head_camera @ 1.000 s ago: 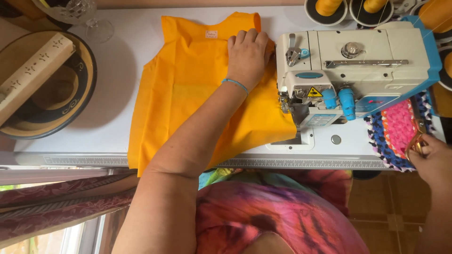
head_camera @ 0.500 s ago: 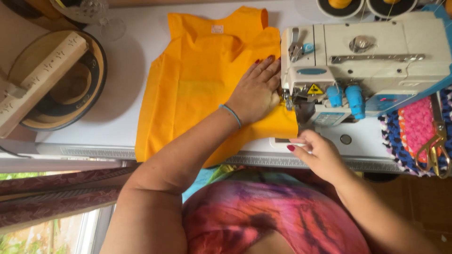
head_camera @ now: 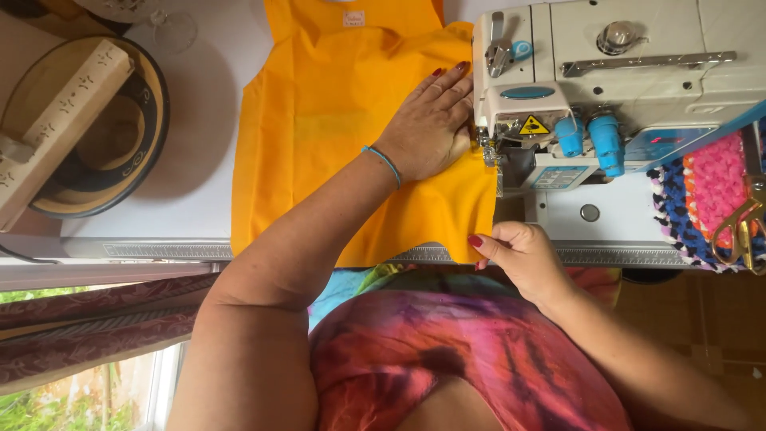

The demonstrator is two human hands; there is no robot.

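We see the soft, light orange fabric garment (head_camera: 351, 136) lying on the white counter (head_camera: 191, 144) beside the white sewing machine (head_camera: 622, 88). Left hand (head_camera: 431, 124) presses flat, fingers spread; right hand (head_camera: 519, 255) pinches its limp lower edge, probably the best hold.

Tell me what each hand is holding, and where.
Right hand pinches the orange garment's lower corner; left hand presses it flat beside the sewing machine.

Your left hand (head_camera: 427, 128) lies flat on the orange fabric garment (head_camera: 335, 136), fingertips touching the white sewing machine (head_camera: 638, 88). Your right hand (head_camera: 519, 255) pinches the garment's near edge; beyond those fingers lie gold-handled scissors (head_camera: 742, 227) on a crocheted mat (head_camera: 702, 207).
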